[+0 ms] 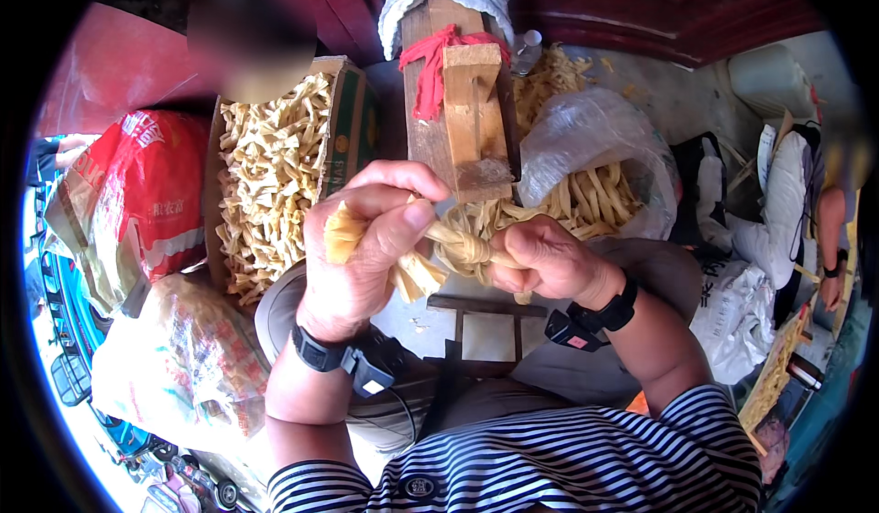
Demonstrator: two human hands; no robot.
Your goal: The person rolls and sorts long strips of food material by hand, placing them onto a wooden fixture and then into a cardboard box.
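Note:
My left hand (371, 245) grips one end of a pale yellow dried strip (470, 246). Its frayed, fan-like ends stick out on both sides of the thumb. On the strip's other side my right hand (549, 259) is closed around it, and a loop or knot lies between the two hands. Whether it is pulled tight I cannot tell. Beneath and beyond the hands, more long strips (597, 200) spill from a clear plastic bag (584, 128). To the left, a cardboard box (343, 121) is heaped with short knotted pieces (275, 190) of the same material.
A wooden bench (422, 121) with a raised wooden block (474, 107) and tied red cloth (429, 80) stands ahead. Red and pale sacks (165, 197) crowd the left. White bags (738, 314) lie at right, near another person's arm (831, 238). A low wooden frame (487, 305) sits between my knees.

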